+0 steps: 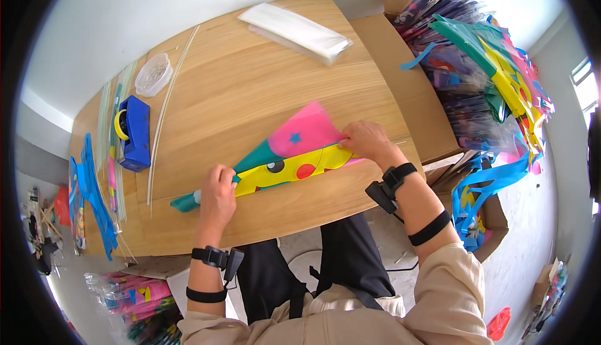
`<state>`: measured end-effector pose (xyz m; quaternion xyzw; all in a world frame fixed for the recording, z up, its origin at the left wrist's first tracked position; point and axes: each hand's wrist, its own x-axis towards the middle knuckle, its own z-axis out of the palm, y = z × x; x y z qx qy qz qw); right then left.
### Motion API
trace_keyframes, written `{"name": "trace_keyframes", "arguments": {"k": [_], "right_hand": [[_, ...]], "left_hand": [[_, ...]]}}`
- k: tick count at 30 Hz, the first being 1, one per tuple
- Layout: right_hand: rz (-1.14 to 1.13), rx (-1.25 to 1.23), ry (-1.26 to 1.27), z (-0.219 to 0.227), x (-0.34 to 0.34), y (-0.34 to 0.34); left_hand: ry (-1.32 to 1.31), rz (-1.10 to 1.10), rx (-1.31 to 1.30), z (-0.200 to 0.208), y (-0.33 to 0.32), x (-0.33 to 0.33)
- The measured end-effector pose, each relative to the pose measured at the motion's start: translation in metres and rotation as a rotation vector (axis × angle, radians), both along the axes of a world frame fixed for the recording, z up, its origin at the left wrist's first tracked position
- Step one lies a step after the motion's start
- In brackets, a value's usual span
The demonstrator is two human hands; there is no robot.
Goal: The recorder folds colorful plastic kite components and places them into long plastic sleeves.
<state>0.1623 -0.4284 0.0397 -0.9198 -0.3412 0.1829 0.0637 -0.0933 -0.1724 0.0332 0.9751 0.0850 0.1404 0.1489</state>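
A folded kite [305,171] of thin pink, green and yellow cloth lies slantwise near the table's front edge. Its yellow part bears a cartoon face, and a blue star sits on the pink flap. My left hand [218,196] is closed on the narrow green end, fingertips pinching the cloth. Toward the wider end, my right hand [367,139] pinches the upper edge where pink meets yellow. The green tip sticks out to the left of my left hand. Both wrists wear black straps with small devices.
A blue tape dispenser [134,133], a clear tub [153,75] and thin rods [164,110] lie on the left of the wooden table [263,63]. Clear plastic sleeves [294,30] lie at the back. On the right, a cardboard box [407,88] holds packed kites; blue cloth [94,195] hangs off the left edge.
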Motion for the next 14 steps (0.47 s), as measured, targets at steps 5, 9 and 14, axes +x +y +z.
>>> {"name": "trace_keyframes", "arguments": {"k": [5,9,14], "right_hand": [[-0.004,0.088,-0.065,-0.007,-0.004,-0.003],[0.005,0.122,-0.132,-0.005,-0.010,-0.004],[0.046,0.176,-0.228,-0.002,-0.014,-0.006]], "left_hand": [[-0.038,-0.063,0.201,0.005,-0.014,-0.016],[-0.051,0.076,0.129,-0.010,0.003,-0.024],[-0.005,-0.126,0.119,0.001,0.004,-0.018]]}}
